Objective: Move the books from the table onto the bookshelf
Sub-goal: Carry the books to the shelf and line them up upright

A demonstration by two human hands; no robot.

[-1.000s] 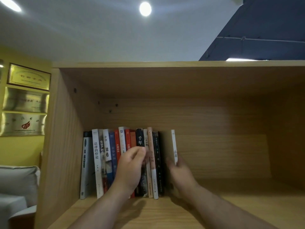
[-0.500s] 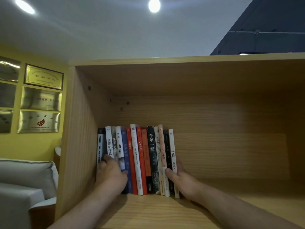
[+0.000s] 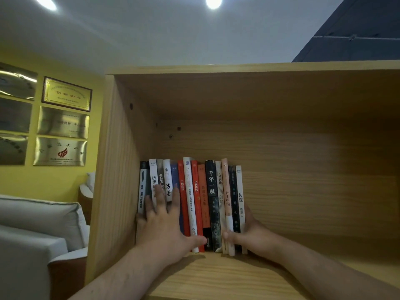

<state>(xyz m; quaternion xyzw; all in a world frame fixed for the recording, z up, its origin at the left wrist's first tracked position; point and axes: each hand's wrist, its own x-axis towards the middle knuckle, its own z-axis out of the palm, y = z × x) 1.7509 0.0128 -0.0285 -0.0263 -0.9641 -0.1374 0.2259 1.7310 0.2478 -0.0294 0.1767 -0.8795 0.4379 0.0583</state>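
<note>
A row of several books (image 3: pixel 201 198) stands upright at the left end of the wooden bookshelf (image 3: pixel 216 276) compartment. My left hand (image 3: pixel 166 221) lies flat with fingers spread against the spines of the leftmost books. My right hand (image 3: pixel 251 232) is at the right end of the row, thumb across the lower spines and fingers behind the white end book (image 3: pixel 239 191), cupping the last few books.
The shelf's left side panel (image 3: pixel 116 180) is right beside the first book. To the right of the row the shelf board and back panel (image 3: pixel 313 180) are bare. A grey sofa (image 3: pixel 32 234) and wall plaques (image 3: pixel 65 118) are off to the left.
The white end book has been pushed left against the row, closing the gap. My left hand slid from the middle spines to the leftmost books and spread flat. The view shifted left.
</note>
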